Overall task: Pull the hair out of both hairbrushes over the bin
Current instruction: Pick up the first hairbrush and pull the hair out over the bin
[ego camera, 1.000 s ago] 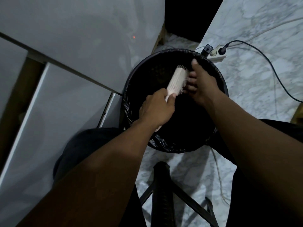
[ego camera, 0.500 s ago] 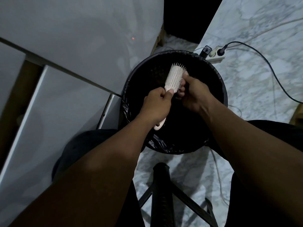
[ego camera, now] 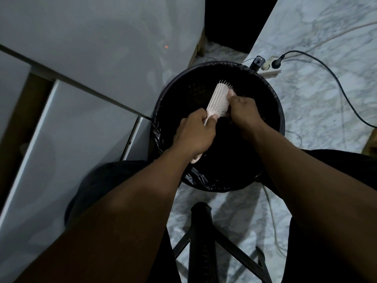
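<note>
Plastic and light by the look of it, the pale hairbrush (ego camera: pixel 217 101) sat over the bin (ego camera: pixel 280 119), the left hand (ego camera: pixel 194 135) wrapped around its handle — probably the sensible place to hold, clear of the stiff bristles. The right hand (ego camera: pixel 242 110) pinched closed at the bristle side; whether it held hair could not be told. The bin's wide mouth left room all round — a power strip (ego camera: pixel 269 67) lay just beyond the rim.

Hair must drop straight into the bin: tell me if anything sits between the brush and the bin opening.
Nothing visible does. The hairbrush is held by the left hand directly over the open bin, with the right hand at its bristles.
</note>
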Demonstrator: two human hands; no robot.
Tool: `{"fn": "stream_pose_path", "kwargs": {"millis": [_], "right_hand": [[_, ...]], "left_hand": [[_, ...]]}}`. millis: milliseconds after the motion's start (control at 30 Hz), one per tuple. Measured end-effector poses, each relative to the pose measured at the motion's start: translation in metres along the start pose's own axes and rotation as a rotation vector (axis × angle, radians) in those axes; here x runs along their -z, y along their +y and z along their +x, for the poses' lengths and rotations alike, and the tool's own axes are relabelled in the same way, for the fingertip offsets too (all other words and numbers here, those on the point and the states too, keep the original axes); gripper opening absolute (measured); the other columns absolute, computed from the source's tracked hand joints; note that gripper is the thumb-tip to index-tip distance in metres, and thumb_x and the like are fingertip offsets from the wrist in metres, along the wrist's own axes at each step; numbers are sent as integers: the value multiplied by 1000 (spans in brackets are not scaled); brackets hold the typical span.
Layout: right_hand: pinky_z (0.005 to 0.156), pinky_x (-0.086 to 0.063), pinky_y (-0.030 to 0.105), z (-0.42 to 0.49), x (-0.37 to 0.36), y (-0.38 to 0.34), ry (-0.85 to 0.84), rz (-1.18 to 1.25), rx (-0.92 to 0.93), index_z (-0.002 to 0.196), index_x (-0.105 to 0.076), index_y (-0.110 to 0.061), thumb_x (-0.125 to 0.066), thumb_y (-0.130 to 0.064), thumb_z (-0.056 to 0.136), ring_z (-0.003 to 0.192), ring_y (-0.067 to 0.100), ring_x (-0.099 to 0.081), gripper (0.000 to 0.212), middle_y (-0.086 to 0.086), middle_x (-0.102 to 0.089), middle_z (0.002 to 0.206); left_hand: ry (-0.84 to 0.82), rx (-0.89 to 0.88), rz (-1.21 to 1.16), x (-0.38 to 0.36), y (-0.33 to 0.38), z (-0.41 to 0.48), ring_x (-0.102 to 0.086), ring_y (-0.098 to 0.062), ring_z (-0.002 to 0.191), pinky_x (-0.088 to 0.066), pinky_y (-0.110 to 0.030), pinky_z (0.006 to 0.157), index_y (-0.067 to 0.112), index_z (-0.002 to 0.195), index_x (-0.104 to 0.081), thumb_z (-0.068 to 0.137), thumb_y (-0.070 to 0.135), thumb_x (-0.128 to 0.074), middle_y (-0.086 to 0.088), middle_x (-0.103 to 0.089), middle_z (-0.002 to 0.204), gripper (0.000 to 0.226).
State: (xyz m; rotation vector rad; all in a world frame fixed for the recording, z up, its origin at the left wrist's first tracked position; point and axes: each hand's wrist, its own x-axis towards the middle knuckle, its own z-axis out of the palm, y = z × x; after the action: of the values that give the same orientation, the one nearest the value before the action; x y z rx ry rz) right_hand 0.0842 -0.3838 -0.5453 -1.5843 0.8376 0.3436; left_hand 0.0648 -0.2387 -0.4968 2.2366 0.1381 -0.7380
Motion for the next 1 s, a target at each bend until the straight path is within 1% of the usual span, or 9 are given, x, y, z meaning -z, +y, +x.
{"fn": "stream_pose_path", "kwargs": {"millis": [100,233,333,467,600,700,833,900,1000], "right_hand": [[43,-36,21,1,1,-8,61,249,-118,66,-53,-15,-43,-41,104,42,13,-45,47,-2,-52,48],[70,-57,34,3,2,-1,54,77,92,101,-61,-21,-67,-52,87,81,12,-66,34,-4,-66,91],[83,-61,40,8,3,-1,131,58,177,85,-71,-23,-77,-40,81,80,11,-70,19,-3,-73,84],[65,-53,26,15,10,-8,258,132,109,63,-63,-21,-77,-29,85,53,4,-56,28,-5,-65,61],[49,-45,23,10,12,-9,156,411,-66,76,-62,-14,-69,-37,91,49,8,-57,28,-2,-64,64],[59,-57,24,4,3,-6,-21,237,91,97,-68,-17,-80,-32,83,69,5,-70,24,-2,-73,85],[81,-62,39,8,6,-4,141,46,120,67,-73,-26,-84,-40,73,70,7,-70,19,-7,-74,72],[69,-57,32,8,12,-4,213,85,59,58,-68,-22,-82,-39,77,56,5,-61,29,-7,-68,61],[49,-53,24,8,11,-4,272,292,-82,74,-59,-11,-66,-31,95,45,8,-58,29,3,-64,61]], "left_hand": [[13,42,-26,1,1,2,-52,-8,53,-35,-24,49,19,72,-48,103,42,-51,7,-54,63,39],[1,10,-9,0,0,2,-57,-14,59,-42,-29,54,15,76,-52,102,44,-51,4,-58,66,39],[-29,-23,22,-2,-3,0,-62,-16,65,-47,-31,59,17,77,-55,100,47,-52,5,-62,69,37],[-40,-74,37,-2,-3,-1,-59,-11,60,-42,-27,55,21,71,-50,100,45,-54,9,-56,63,38],[-35,-51,53,-3,-3,0,-56,-12,61,-37,-28,55,23,66,-45,100,46,-53,10,-54,63,41],[-2,5,27,-1,-4,2,-52,-15,58,-33,-29,53,21,66,-42,101,45,-52,6,-51,62,44],[-23,-14,67,-2,-5,1,-59,-17,66,-36,-28,56,25,67,-45,100,47,-52,8,-56,68,40],[-43,-28,77,-3,-6,0,-61,-17,68,-38,-28,58,27,67,-47,99,48,-52,9,-58,69,38],[-52,-34,112,-2,-6,0,-61,-17,70,-41,-29,59,27,69,-46,99,50,-51,8,-59,71,38]]}}
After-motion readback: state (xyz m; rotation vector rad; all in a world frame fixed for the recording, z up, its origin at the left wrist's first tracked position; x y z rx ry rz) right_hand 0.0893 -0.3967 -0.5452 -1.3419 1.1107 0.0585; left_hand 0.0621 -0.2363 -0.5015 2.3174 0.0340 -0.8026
